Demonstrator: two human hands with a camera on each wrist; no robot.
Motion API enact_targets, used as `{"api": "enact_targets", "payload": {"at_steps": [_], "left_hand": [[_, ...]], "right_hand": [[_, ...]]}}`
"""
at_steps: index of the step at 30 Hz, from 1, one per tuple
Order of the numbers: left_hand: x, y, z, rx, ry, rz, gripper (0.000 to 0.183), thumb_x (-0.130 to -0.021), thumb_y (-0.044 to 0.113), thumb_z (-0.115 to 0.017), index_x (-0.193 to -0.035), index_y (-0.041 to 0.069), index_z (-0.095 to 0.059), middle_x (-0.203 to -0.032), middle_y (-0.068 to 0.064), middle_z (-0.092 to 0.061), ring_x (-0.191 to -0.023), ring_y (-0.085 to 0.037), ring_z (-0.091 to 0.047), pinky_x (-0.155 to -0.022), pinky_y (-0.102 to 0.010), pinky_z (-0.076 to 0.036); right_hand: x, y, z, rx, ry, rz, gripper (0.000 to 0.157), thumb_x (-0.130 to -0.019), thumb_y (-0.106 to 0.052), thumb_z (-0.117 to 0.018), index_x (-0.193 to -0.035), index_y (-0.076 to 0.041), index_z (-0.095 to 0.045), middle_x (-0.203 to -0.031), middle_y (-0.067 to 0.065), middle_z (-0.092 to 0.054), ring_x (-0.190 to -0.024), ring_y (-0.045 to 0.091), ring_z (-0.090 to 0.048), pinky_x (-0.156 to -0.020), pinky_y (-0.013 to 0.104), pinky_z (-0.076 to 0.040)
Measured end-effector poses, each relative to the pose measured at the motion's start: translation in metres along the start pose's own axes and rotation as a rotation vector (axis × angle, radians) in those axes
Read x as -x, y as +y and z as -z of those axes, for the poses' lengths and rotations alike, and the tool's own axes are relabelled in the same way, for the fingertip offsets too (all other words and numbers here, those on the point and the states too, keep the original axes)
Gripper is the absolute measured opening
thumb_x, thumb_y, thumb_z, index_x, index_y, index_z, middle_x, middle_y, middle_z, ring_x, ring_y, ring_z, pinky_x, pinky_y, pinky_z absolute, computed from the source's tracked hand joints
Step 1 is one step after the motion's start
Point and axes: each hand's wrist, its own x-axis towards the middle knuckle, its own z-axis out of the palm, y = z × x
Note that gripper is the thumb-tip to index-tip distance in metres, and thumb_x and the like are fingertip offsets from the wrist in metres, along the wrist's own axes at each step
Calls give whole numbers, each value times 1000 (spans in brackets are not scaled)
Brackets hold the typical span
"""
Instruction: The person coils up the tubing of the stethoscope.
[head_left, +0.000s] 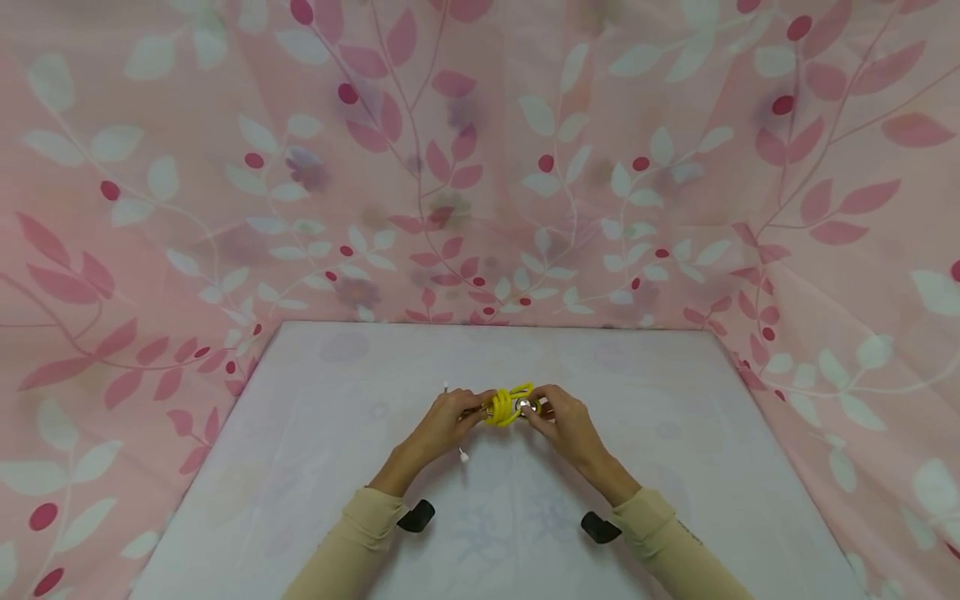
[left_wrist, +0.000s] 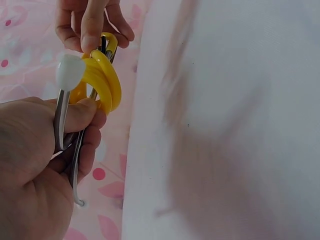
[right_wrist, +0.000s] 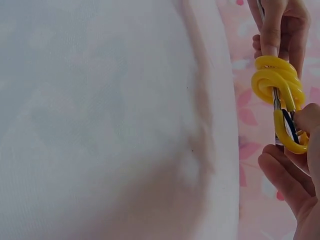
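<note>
In the head view a bright yellow tube (head_left: 501, 408) is wound in several turns around a slim metal piece. My left hand (head_left: 447, 421) pinches that piece just below the turns. Bent metal prongs (left_wrist: 61, 120) stick out past the left fingers, one capped with a white knob (left_wrist: 70, 72). At the other end my right hand (head_left: 567, 421) grips the bundle by thumb and fingers. There the tube makes a narrow loop (right_wrist: 281, 131) beside a shiny metal and dark part. A round silver disc (head_left: 522, 405) shows by the right thumb. Fingers partly hide the metal.
Both hands are over a white-covered table (head_left: 337, 358). Pink leaf-patterned cloth (head_left: 480, 167) hangs behind it and along both sides. A dark wrist device (head_left: 417, 516) sits at the left cuff, with a matching device (head_left: 601, 527) at the right.
</note>
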Motion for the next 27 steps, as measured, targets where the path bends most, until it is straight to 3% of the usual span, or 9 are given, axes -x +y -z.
{"api": "enact_targets", "payload": {"at_steps": [5, 13, 20, 24, 27], "left_hand": [[0, 2, 0, -12, 3, -17, 39, -91, 9, -69, -130, 10, -65, -91, -1, -73, -77, -9, -56, -69, -22, -49], [-3, 2, 1, 40, 5, 18, 41, -91, 10, -68, -132, 9, -63, -101, -2, -74, -83, -9, -62, -75, -21, -55], [-5, 4, 3, 60, -28, 36, 41, -92, 9, -67, -133, 8, -62, -106, -3, -74, -84, -10, -63, -76, -21, -55], [-5, 5, 3, 60, -42, 34, 37, -91, 8, -68, -128, 7, -65, -100, -5, -75, -82, -11, -63, -75, -22, -55], [-5, 4, 2, 54, -55, 26, 35, -91, 8, -69, -126, 9, -67, -93, -3, -73, -79, -9, -61, -74, -21, -54]], "right_hand": [[3, 3, -2, -23, 36, -6, 25, -86, -13, -76, -104, -5, -62, -96, 4, -67, -78, 14, -70, -64, 20, -57], [-1, 5, 0, -60, 61, -11, 34, -84, -16, -78, -113, -7, -63, -103, 4, -64, -77, 14, -68, -64, 23, -57], [0, 8, 3, -67, 29, -13, 34, -80, -18, -81, -109, -10, -65, -106, 2, -60, -78, 13, -61, -61, 25, -56], [0, 10, 6, -39, -15, 5, 52, -74, -21, -87, -118, -9, -63, -116, 7, -57, -90, 19, -59, -62, 32, -56], [-2, 10, 10, 0, -88, 4, 73, -69, -27, -90, -132, -9, -57, -130, 12, -54, -109, 24, -57, -75, 39, -57]]}}
